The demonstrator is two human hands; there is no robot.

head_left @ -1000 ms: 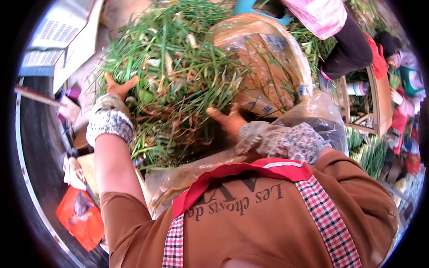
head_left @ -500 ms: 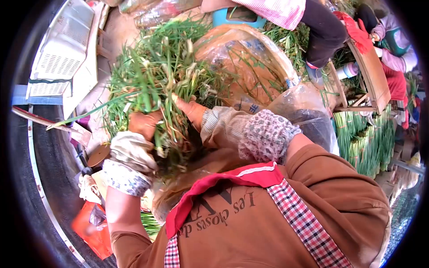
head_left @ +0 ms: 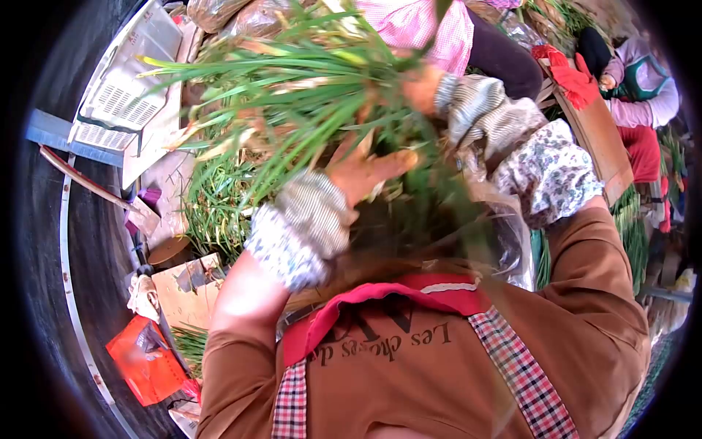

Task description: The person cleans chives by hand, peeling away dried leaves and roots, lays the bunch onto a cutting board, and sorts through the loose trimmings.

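My right hand (head_left: 425, 89), in an orange glove with a striped cuff and floral sleeve cover, is closed around a bunch of long green stalks (head_left: 314, 77). The stalks look like scallions or chives, and their leaves fan out to the left. Motion blurs this hand slightly. Below the bunch, my left hand (head_left: 365, 172), gloved the same way, has its thumb and fingers spread against the greens. More loose leaves and dry trimmings (head_left: 219, 197) lie heaped beneath and left of the hands. Between my forearms the greens are dark and blurred.
A white perforated crate (head_left: 128, 88) stands at the left, above a red bag (head_left: 146, 360). Ahead sits a person in a pink checked garment (head_left: 420, 29). Another person (head_left: 643, 80) is at the right, near a wooden board (head_left: 592, 124). Clear plastic (head_left: 515, 241) lies by my right forearm.
My hands have come up out of the pile and moved right. The right hand now lifts a bunch of stalks, swung leaf-ends left. My left hand's fingers have spread. The view has shifted slightly.
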